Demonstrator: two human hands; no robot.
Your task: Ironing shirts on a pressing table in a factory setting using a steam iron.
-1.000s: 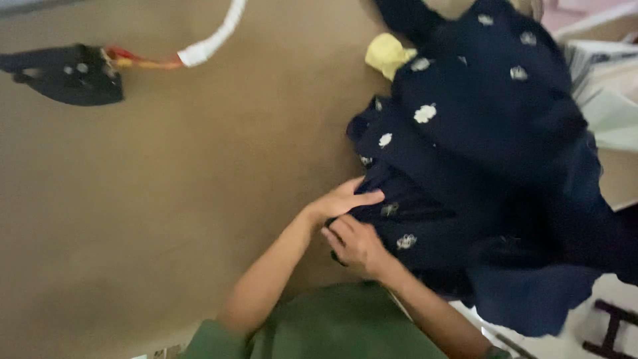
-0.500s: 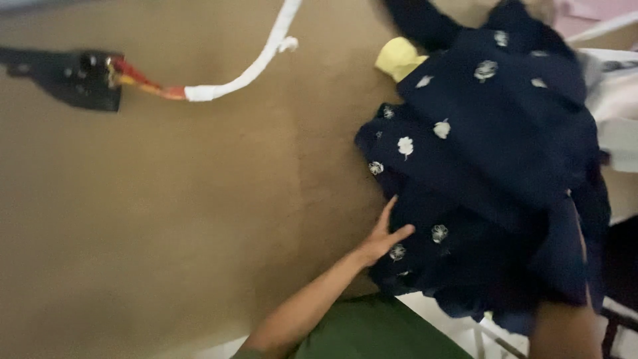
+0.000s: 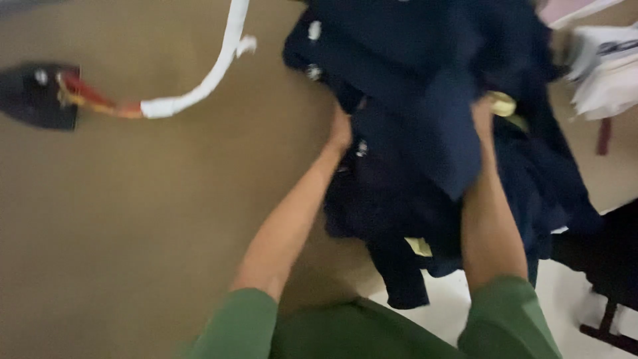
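Observation:
A dark navy garment [image 3: 425,100] with small white flower motifs is bunched up over the right edge of a tan padded table [image 3: 133,219]. My left hand [image 3: 341,129] grips its left side, fingers buried in the cloth. My right hand [image 3: 482,113] reaches into the folds on the right, its fingers hidden by fabric. Both forearms come out of green sleeves. A bit of yellow cloth [image 3: 503,104] shows beside my right hand. The frame is motion-blurred.
A black iron [image 3: 36,93] lies at the table's far left, its red and white cord [image 3: 199,83] curving up to the top edge. White folded cloth [image 3: 608,73] sits at the right. Pale floor and a dark stand leg [image 3: 608,329] show lower right.
Both hands have taken hold of the navy garment and lifted it, bunching it up. My right arm has come back into view. The camera shifted, so the iron sits lower and further left.

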